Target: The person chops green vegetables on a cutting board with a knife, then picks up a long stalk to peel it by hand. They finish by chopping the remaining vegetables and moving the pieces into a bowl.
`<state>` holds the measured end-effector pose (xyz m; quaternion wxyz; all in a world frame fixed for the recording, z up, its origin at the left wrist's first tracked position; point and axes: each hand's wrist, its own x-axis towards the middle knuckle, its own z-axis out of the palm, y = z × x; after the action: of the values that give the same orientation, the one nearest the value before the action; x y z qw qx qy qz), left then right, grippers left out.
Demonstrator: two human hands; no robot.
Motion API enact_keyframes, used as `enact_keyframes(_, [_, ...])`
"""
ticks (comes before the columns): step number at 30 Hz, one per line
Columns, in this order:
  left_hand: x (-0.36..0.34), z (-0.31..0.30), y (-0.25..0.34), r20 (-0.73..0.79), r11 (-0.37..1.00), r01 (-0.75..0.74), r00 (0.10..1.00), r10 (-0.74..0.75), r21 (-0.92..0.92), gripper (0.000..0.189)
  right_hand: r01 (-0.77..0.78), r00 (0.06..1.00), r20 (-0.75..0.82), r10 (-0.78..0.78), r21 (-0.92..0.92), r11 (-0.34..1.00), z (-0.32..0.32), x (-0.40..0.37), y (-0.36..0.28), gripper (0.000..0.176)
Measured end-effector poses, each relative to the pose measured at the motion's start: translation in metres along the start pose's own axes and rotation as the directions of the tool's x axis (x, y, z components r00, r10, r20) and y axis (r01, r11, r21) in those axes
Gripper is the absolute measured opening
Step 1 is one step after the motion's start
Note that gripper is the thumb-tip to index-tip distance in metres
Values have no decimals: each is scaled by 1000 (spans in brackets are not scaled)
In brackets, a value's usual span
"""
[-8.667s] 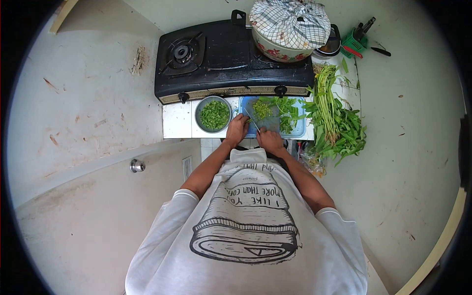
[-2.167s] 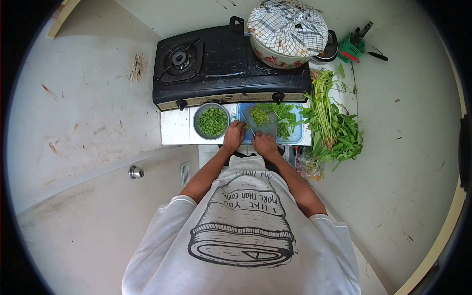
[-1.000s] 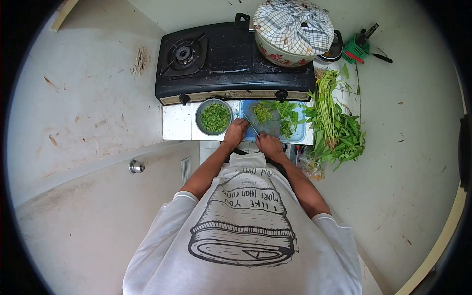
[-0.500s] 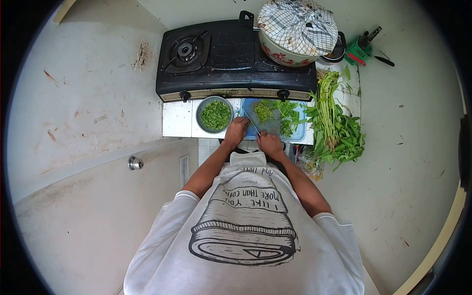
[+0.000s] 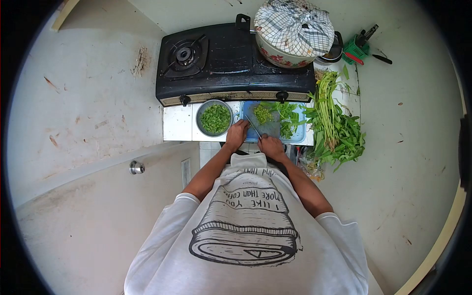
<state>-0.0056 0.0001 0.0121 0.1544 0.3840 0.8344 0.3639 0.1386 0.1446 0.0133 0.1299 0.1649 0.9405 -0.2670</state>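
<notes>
My right hand (image 5: 271, 146) is closed round the handle of a knife (image 5: 253, 126), whose blade points up and to the left over the cutting board (image 5: 271, 131). My left hand (image 5: 237, 133) lies at the board's left edge, close to the blade, with its fingers curled together; what they pinch, if anything, is too small to make out. Finely chopped green stems (image 5: 263, 115) lie in a heap on the board. Leafy greens (image 5: 289, 118) rest on its right, over a light-blue tray (image 5: 299, 136). Beside my left hand stands a grey bowl (image 5: 198, 124) of chopped greens.
A black two-burner stove (image 5: 231, 54) stands behind the board, with a cloth-covered flowered pot (image 5: 285, 58) on its right. A large bunch of leafy stems (image 5: 329, 113) hangs over the counter's right end. Farther back is a green basket (image 5: 355, 50) holding utensils.
The camera view has shifted slightly, so the counter sits a little lower. Both hands and the knife keep nearly the same place at the board.
</notes>
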Motion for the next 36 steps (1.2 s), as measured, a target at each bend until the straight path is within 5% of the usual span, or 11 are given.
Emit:
enact_keyframes(7, [4, 6, 0, 0, 1000, -5, 1000, 5, 1, 7, -2, 995, -100, 4, 24, 1000, -5, 0, 7, 39])
enact_keyframes(27, [4, 1, -1, 64, 998, -53, 997, 52, 19, 21, 33, 998, -54, -35, -34, 999, -1, -1, 3, 36])
enact_keyframes(36, [5, 2, -1, 52, 998, -48, 998, 46, 28, 13, 27, 997, -69, -30, -38, 999, 6, 20, -2, 35])
